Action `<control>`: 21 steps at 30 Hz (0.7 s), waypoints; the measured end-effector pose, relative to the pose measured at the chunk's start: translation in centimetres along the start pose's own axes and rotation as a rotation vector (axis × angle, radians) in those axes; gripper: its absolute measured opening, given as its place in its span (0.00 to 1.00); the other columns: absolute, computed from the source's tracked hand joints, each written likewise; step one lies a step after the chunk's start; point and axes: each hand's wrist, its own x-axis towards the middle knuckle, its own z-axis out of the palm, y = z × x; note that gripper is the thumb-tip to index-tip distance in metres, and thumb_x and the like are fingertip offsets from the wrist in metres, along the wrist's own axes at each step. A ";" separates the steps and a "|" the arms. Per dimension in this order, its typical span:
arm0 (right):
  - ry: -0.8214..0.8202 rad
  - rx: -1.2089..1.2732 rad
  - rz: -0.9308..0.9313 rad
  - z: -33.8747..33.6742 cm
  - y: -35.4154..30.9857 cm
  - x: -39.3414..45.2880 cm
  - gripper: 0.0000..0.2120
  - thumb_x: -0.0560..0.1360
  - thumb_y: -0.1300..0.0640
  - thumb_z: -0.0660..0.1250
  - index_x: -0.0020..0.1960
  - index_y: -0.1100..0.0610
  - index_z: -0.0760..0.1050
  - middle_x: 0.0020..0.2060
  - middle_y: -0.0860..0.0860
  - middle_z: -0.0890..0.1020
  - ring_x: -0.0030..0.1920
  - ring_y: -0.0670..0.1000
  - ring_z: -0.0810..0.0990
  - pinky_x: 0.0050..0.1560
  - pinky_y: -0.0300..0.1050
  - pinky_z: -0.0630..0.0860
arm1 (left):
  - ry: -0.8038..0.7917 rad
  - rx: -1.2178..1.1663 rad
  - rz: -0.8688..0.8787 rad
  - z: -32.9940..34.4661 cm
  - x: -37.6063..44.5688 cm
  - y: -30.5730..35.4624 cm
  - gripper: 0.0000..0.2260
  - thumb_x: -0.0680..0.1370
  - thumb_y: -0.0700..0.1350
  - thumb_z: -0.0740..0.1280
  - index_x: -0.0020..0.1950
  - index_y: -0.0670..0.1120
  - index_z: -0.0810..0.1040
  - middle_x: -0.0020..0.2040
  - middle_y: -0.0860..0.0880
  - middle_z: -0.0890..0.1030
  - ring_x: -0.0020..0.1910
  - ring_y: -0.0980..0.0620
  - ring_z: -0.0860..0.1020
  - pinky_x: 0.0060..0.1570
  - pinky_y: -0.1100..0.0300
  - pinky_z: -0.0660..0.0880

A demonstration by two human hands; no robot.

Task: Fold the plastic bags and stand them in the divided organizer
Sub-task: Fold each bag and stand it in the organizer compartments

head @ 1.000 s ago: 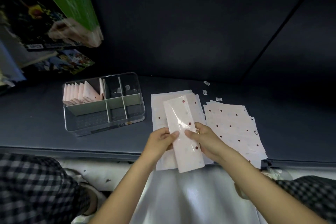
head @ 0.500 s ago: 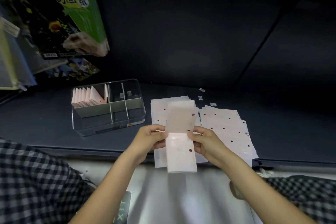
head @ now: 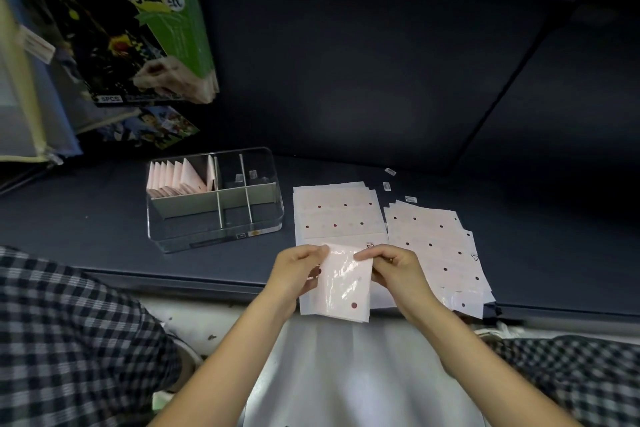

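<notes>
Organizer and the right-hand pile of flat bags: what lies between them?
In the head view, the other pile of flat bags lies between the organizer and the right-hand pile.

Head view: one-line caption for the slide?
Both hands, left and right, pinch a folded dotted bag above flat bags; organizer holds folded ones.

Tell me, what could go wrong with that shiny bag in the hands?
The folded plastic bag is slick and held only at its top corners by the left hand and right hand, so it might spring open or slip. The flat stack underneath hangs near the ledge and could get dragged off.
</notes>
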 end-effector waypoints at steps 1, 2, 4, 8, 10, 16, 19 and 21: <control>0.002 -0.012 0.002 0.0 0.0 0.0 0.23 0.74 0.74 0.58 0.35 0.55 0.84 0.38 0.48 0.85 0.41 0.46 0.83 0.42 0.34 0.78 | 0.040 -0.011 0.032 0.0 0.0 0.0 0.06 0.76 0.44 0.68 0.44 0.42 0.82 0.41 0.47 0.82 0.39 0.51 0.77 0.46 0.56 0.76; 0.010 -0.029 0.002 0.0 0.0 0.1 0.23 0.74 0.74 0.58 0.35 0.54 0.84 0.41 0.46 0.85 0.44 0.45 0.83 0.44 0.34 0.78 | 0.075 -0.006 0.081 0.0 0.1 0.0 0.05 0.76 0.42 0.69 0.42 0.42 0.82 0.39 0.47 0.81 0.37 0.51 0.77 0.43 0.57 0.76; 0.036 -0.134 -0.024 0.1 -0.2 0.2 0.23 0.76 0.72 0.57 0.40 0.50 0.84 0.47 0.43 0.84 0.51 0.42 0.81 0.50 0.32 0.76 | 0.127 0.133 0.241 -0.2 0.2 0.0 0.05 0.75 0.40 0.69 0.39 0.43 0.82 0.37 0.48 0.81 0.36 0.53 0.77 0.40 0.62 0.74; -0.110 -0.526 -0.128 0.7 -1.0 0.4 0.12 0.77 0.59 0.65 0.48 0.41 0.79 0.46 0.35 0.82 0.53 0.38 0.78 0.53 0.31 0.72 | 0.094 0.530 0.522 -0.2 -0.1 0.1 0.05 0.74 0.42 0.71 0.38 0.49 0.83 0.36 0.57 0.83 0.37 0.60 0.79 0.39 0.70 0.72; -0.187 -0.613 -0.119 1.0 -1.1 0.5 0.09 0.76 0.56 0.67 0.41 0.44 0.81 0.39 0.38 0.84 0.44 0.41 0.81 0.50 0.37 0.74 | 0.040 0.586 0.584 -0.2 -0.3 0.4 0.06 0.74 0.45 0.70 0.38 0.54 0.82 0.37 0.59 0.83 0.39 0.60 0.79 0.42 0.65 0.74; -0.128 -0.475 -0.131 1.4 -2.8 1.9 0.14 0.74 0.58 0.69 0.30 0.49 0.79 0.25 0.43 0.76 0.30 0.41 0.71 0.34 0.32 0.67 | -0.054 0.748 0.478 -4.5 1.3 2.1 0.06 0.73 0.46 0.72 0.37 0.55 0.79 0.32 0.59 0.78 0.33 0.60 0.74 0.36 0.59 0.70; -0.103 -0.396 -0.108 2.5 -3.6 3.0 0.17 0.75 0.60 0.68 0.28 0.50 0.77 0.23 0.42 0.73 0.28 0.42 0.70 0.38 0.35 0.73 | -0.052 0.568 0.410 -6.9 2.0 3.4 0.08 0.73 0.40 0.72 0.36 0.50 0.80 0.35 0.46 0.80 0.35 0.50 0.77 0.41 0.53 0.76; -0.128 -0.375 -0.074 3.7 -3.9 3.8 0.17 0.75 0.61 0.67 0.29 0.50 0.76 0.23 0.43 0.75 0.29 0.43 0.73 0.40 0.37 0.77 | -0.045 0.480 0.397 -8.2 2.6 4.3 0.07 0.74 0.37 0.71 0.39 0.49 0.80 0.37 0.44 0.81 0.36 0.50 0.78 0.42 0.54 0.78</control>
